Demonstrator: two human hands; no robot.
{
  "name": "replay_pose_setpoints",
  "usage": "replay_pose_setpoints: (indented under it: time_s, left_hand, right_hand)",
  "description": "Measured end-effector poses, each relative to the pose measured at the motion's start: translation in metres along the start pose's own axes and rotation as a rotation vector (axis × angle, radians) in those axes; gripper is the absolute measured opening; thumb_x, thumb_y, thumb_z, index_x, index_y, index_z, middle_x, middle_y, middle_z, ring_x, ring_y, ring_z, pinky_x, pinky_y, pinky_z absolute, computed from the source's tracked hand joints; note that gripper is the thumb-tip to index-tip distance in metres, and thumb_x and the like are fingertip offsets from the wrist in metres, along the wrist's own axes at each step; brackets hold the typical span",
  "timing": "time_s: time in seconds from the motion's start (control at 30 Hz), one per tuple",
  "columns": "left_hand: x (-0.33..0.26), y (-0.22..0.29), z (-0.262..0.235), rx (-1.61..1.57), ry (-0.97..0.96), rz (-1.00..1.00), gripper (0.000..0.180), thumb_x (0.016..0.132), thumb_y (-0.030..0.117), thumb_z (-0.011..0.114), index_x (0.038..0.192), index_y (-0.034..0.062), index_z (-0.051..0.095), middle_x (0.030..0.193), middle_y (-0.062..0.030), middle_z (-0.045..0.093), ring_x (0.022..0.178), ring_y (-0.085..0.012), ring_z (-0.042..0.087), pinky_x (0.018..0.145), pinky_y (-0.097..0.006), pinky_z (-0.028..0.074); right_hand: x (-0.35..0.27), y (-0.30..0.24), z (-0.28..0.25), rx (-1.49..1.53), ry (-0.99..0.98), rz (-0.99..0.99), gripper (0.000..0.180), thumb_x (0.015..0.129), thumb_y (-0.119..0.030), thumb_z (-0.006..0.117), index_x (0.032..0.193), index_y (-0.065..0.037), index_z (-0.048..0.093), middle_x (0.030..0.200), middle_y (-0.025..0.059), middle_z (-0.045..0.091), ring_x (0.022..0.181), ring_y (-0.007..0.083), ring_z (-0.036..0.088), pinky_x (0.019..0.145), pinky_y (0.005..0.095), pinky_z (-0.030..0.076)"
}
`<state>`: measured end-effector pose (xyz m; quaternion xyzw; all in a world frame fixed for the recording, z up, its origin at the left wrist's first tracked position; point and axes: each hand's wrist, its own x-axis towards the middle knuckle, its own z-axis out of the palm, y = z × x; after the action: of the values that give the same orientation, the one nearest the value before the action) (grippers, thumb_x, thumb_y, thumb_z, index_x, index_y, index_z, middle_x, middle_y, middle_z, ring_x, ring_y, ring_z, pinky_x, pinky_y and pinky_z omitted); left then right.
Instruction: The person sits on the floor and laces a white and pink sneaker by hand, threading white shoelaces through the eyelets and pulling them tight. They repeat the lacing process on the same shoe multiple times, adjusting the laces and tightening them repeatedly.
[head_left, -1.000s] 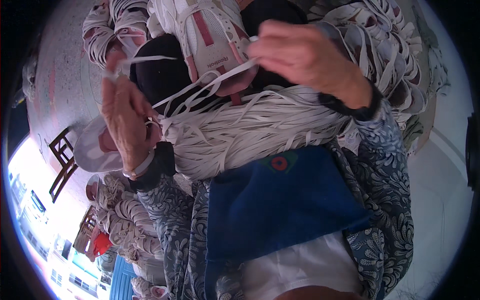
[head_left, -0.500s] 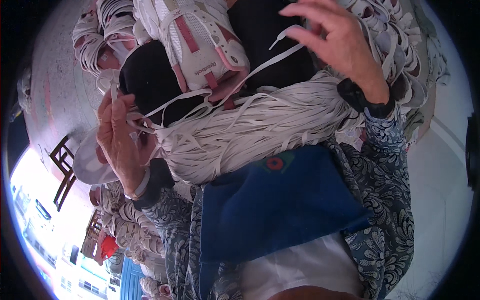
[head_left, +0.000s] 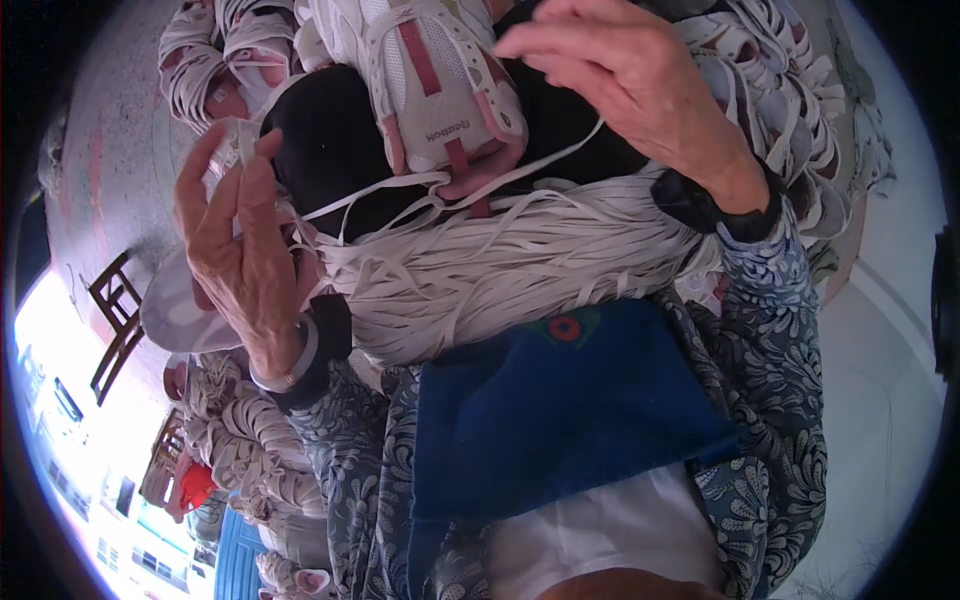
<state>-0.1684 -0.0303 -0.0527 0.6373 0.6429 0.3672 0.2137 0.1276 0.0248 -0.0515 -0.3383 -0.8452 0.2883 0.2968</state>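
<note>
Lace [head_left: 530,165], flat and white, is strung between two raised hands, and a small loop is formed in it right at the pink-lined opening of the shoe! That pale shoe [head_left: 440,115] is propped at the far edge of the lap, between two black-clad knees [head_left: 325,140], with its opening turned to the wearer and its tongue marked by a deep pink strip.

Over to the left now: the left hand [head_left: 238,240] is lifted beside the left knee, fingers bent, and a white strip is pinched narrowly at the fingertips. Across to the right, and the right hand [head_left: 640,85] is poised above the right knee, fingers bunched and aimed at the shoe; the lace is held up beneath it, though the exact grip is hidden by the hand itself.

Below, a thick bundle of white laces [head_left: 520,255] is laid across the lap, almost from edge to edge, its near side bordered by a blue cloth [head_left: 560,400]. Along the far left of the floor [head_left: 130,165], shoes wound with laces [head_left: 240,60] are lined up; by the right edge, stacked shoes [head_left: 790,110] are packed tightly. Nearer left, a slatted wooden frame [head_left: 118,322] is seen.
</note>
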Motion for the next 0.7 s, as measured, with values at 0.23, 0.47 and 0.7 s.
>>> replay_pose_setpoints:
  time_s: [0.23,0.47,0.7]
  left_hand:
    - [0.017,0.015,0.025,-0.433,-0.139,-0.202,0.026,0.097,0.012,0.05,0.12,0.0044,0.059,0.066,-0.0004,0.056,0.053,-0.0049,0.047,0.05,-0.019,0.036]
    - [0.04,0.005,0.028,-0.709,-0.251,-0.285,0.023,0.097,0.014,0.046,0.113,0.0017,0.058,0.065,-0.0007,0.054,0.045,-0.0046,0.042,0.041,-0.02,0.034]
    - [0.05,0.003,0.067,-0.413,-0.414,-0.226,0.026,0.094,0.022,0.056,0.104,-0.0021,0.054,0.066,-0.0033,0.054,0.053,-0.0079,0.051,0.042,-0.023,0.043]
  right_hand:
    - [0.041,0.018,0.024,-0.151,0.041,-0.031,0.01,0.087,-0.005,0.06,0.092,0.004,0.059,0.085,0.0144,0.054,0.076,0.027,0.052,0.068,0.0346,0.044]
    - [0.047,0.02,0.033,-0.238,0.046,-0.098,0.008,0.086,-0.004,0.06,0.089,0.003,0.06,0.079,0.0147,0.051,0.075,0.0279,0.052,0.067,0.0363,0.044]
    - [0.063,0.002,0.025,-0.221,-0.104,0.076,0.01,0.086,-0.005,0.058,0.084,0.005,0.057,0.077,0.0173,0.051,0.072,0.0315,0.052,0.066,0.0397,0.044]
